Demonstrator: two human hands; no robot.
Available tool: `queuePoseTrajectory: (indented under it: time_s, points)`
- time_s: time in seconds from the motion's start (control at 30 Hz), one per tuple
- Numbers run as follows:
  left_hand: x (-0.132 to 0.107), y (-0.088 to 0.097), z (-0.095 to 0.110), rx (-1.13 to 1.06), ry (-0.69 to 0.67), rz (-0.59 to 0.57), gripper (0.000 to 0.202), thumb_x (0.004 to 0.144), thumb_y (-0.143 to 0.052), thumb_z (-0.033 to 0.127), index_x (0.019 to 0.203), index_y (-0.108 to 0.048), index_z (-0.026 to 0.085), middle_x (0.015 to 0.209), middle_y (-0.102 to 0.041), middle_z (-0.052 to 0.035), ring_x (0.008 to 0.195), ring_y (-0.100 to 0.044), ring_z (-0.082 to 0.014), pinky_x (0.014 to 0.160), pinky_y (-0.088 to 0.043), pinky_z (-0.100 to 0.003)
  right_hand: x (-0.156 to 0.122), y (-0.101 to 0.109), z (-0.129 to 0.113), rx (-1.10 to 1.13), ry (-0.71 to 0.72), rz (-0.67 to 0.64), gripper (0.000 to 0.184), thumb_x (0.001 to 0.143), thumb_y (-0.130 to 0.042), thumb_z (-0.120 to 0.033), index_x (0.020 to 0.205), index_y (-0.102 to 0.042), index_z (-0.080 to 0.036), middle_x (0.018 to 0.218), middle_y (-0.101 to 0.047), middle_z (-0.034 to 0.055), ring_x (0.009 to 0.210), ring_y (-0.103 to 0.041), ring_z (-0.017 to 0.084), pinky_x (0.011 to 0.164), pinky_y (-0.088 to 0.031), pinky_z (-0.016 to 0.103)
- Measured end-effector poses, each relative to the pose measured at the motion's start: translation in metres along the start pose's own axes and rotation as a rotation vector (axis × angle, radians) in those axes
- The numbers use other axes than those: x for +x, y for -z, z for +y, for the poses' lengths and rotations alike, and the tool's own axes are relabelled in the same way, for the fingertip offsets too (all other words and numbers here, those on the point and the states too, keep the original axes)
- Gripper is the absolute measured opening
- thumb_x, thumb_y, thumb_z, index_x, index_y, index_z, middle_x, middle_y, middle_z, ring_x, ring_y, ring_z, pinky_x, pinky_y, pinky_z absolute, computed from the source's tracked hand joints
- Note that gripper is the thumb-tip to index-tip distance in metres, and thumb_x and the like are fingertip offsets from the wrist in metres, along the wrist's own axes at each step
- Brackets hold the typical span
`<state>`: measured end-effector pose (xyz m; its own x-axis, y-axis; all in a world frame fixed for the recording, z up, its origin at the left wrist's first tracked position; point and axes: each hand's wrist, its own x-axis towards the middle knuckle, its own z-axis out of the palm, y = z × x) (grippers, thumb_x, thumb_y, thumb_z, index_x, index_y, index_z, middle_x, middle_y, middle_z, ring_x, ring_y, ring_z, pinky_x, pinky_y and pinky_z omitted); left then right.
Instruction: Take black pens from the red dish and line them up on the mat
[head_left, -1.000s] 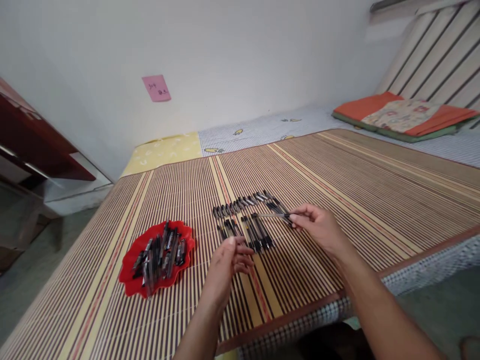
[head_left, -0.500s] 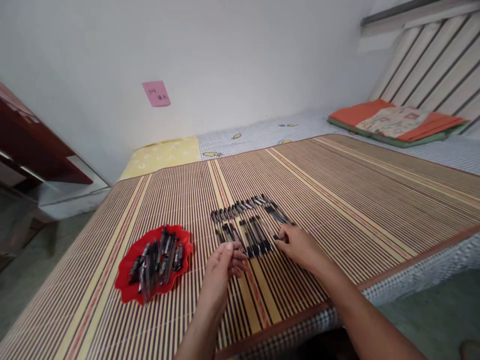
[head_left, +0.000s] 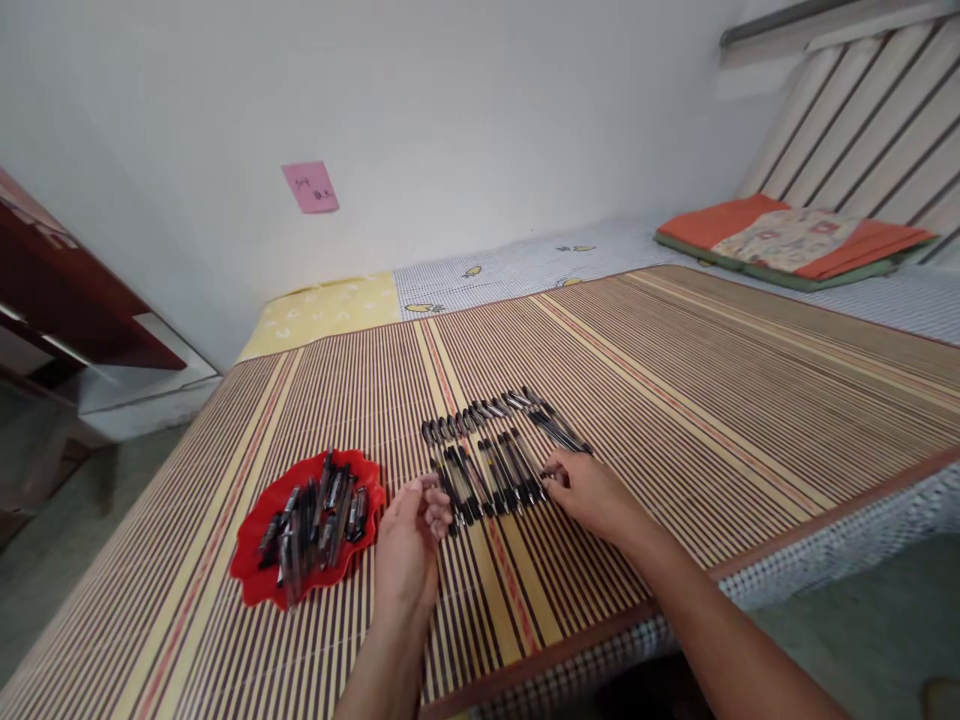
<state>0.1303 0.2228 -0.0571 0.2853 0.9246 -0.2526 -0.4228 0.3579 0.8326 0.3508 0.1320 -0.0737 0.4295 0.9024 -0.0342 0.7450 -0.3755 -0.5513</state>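
Note:
My left hand [head_left: 409, 525] is beside the left end of a row of clear-barrelled pens [head_left: 495, 475], its fingers loosely bent and apart, with nothing visible in it. At the row's right end, my right hand [head_left: 589, 490] has thumb and fingers drawn together by the last pen; what lies between its fingertips is hidden. The pens lie side by side, dark tips toward me. Beyond them runs a line of short black pieces resembling pen caps [head_left: 469, 415]. More dark pens [head_left: 556, 425] lie slanted behind my right hand.
Left of my left hand, a red scalloped dish [head_left: 251, 545] holds a heap of pens. Everything rests on a striped mat [head_left: 637, 400] over a bed. Folded orange cloth [head_left: 757, 220] lies far right near a slatted rail. A pink note [head_left: 310, 187] hangs on the wall.
My left hand has moved left, off the near ends of the pens, uncovering the left part of the row. My right hand has shifted slightly left, closer to the row.

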Motion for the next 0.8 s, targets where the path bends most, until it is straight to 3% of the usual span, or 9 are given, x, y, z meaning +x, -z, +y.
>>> queuePoseTrajectory:
  time_s: [0.23,0.43,0.6,0.8]
  points:
    - [-0.001,-0.001,-0.001,-0.011,0.007,-0.002,0.025,0.076,-0.071,0.033,0.090,-0.066,0.012,0.065,-0.062,-0.0007,0.053,-0.053,-0.0083,0.047,-0.038,-0.017,0.003,0.001,0.003,0.035,0.019,0.024,0.010,0.086,-0.056,-0.025,0.080,-0.062,-0.019,0.076,-0.068,0.0049,0.069,-0.061,0.017,0.058,-0.033,0.025]
    - [-0.001,0.000,0.002,-0.007,-0.028,0.009,0.023,0.079,-0.068,0.032,0.091,-0.068,0.012,0.067,-0.062,-0.0008,0.057,-0.053,-0.0084,0.050,-0.041,-0.018,0.005,0.007,0.016,0.074,0.022,0.078,0.018,0.092,-0.051,-0.030,0.092,-0.066,-0.019,0.080,-0.069,0.0059,0.073,-0.063,0.019,0.059,-0.037,0.026]
    - [-0.001,-0.001,0.003,-0.029,-0.061,0.037,0.021,0.075,-0.071,0.031,0.085,-0.067,0.012,0.065,-0.061,-0.0004,0.055,-0.052,-0.0083,0.048,-0.040,-0.017,0.012,0.009,0.025,-0.178,-0.053,0.306,0.009,0.089,-0.057,-0.022,0.093,-0.064,-0.018,0.093,-0.068,0.0079,0.081,-0.063,0.020,0.063,-0.035,0.028]
    - [0.000,-0.001,0.003,-0.033,-0.060,0.042,0.028,0.069,-0.075,0.034,0.084,-0.068,0.012,0.064,-0.062,-0.0005,0.054,-0.053,-0.0084,0.048,-0.040,-0.018,0.015,0.008,0.019,-0.344,-0.095,0.243,0.005,0.088,-0.061,-0.022,0.085,-0.062,-0.018,0.091,-0.064,0.0064,0.076,-0.060,0.019,0.060,-0.029,0.029]
